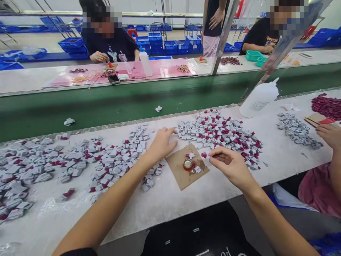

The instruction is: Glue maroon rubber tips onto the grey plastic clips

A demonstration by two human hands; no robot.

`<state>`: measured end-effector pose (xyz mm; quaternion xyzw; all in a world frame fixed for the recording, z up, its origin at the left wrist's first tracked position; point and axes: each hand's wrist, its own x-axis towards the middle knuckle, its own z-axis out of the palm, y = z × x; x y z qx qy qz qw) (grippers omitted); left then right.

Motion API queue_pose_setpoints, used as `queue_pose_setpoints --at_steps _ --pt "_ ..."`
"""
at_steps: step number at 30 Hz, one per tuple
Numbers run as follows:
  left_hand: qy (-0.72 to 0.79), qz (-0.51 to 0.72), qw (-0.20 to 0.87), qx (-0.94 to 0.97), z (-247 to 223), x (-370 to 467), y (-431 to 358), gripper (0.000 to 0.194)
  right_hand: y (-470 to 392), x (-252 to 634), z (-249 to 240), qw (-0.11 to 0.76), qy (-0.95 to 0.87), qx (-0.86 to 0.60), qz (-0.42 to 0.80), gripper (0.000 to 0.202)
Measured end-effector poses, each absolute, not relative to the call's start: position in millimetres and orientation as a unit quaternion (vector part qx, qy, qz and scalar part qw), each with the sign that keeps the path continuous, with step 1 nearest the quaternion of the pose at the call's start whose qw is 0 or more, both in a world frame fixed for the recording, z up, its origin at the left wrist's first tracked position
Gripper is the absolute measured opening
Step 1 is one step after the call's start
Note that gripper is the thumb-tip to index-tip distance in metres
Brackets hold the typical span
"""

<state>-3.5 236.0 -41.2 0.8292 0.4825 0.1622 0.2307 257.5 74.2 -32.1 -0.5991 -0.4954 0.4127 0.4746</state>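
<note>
My right hand (229, 165) pinches a small red-and-white piece (204, 155) between thumb and fingers, just above the right edge of a brown cardboard square (181, 179). On the cardboard stands a small round red cap (187, 164) with a pale centre, and a few red-and-white pieces lie around it in a wet patch. My left hand (163, 142) is at the cardboard's upper left corner, thumb and index finger apart, with nothing seen between them. Behind the cardboard spreads a pile of red-and-white pieces (223, 131).
Grey and red pieces (106, 160) cover the table's left side. A white bottle (259, 97) leans by a metal post (226, 35) at the back right. Another person's hand (330, 135) works at the far right. People sit across the green divider (119, 106).
</note>
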Motion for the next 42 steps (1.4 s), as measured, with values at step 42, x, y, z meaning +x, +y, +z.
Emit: queue_pose_setpoints --at_steps 42 --pt "0.4 0.142 0.207 0.882 -53.8 19.2 250.4 0.023 69.8 221.1 -30.9 0.423 -0.558 -0.586 0.408 0.014"
